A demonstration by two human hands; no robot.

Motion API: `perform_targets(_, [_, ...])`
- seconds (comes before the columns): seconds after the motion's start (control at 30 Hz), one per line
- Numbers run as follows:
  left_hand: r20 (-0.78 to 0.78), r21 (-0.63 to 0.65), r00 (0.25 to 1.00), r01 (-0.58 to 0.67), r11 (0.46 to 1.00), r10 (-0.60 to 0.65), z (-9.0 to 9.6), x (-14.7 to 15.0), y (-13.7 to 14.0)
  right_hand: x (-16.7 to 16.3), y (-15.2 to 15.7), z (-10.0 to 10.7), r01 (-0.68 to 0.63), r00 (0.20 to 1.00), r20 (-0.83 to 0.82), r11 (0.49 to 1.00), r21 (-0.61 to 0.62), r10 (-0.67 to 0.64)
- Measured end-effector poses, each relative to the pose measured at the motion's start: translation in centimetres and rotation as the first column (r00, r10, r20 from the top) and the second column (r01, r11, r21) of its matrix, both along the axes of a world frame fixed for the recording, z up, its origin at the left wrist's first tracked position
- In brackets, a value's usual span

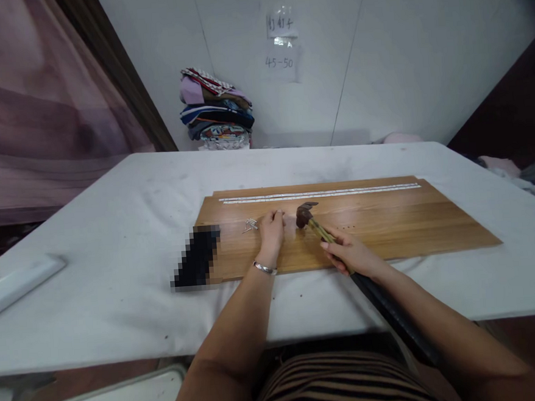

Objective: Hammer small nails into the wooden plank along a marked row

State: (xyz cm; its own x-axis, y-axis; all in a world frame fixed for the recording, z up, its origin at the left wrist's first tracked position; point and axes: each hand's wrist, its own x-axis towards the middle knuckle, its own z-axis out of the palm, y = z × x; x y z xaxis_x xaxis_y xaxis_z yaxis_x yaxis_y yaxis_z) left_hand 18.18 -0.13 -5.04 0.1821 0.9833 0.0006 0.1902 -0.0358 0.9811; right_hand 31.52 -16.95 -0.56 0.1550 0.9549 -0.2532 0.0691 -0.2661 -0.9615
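Note:
My right hand [351, 252] is wrapped round the handle of a claw hammer [317, 226], whose dark head hangs just above a wooden board [388, 216]. The yellowish upper handle runs down to a long black grip that passes beside my right forearm. Left of the hammer head, my left hand [273, 229] rests low over the board with its fingers pinched together. Whatever sits between those fingertips is too small to make out. A small pile of silvery nails [251, 225] lies on the board just left of that hand.
Two white strips [317, 194] run along the board's far edge. A blurred dark object [197, 255] overlaps its left end. On the white-covered table [116, 266] lies a white roll [19, 282] at far left. Folded cloth [218, 109] is stacked beyond the table, against the wall.

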Motion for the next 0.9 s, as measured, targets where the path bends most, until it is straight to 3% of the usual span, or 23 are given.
perform_targets(0.9, [-0.026, 0.035, 1.000, 0.003, 0.999, -0.002, -0.04, -0.20, -0.10, 0.84, -0.14, 0.59, -0.067, 0.998, -0.008, 0.997, -0.026, 0.067])
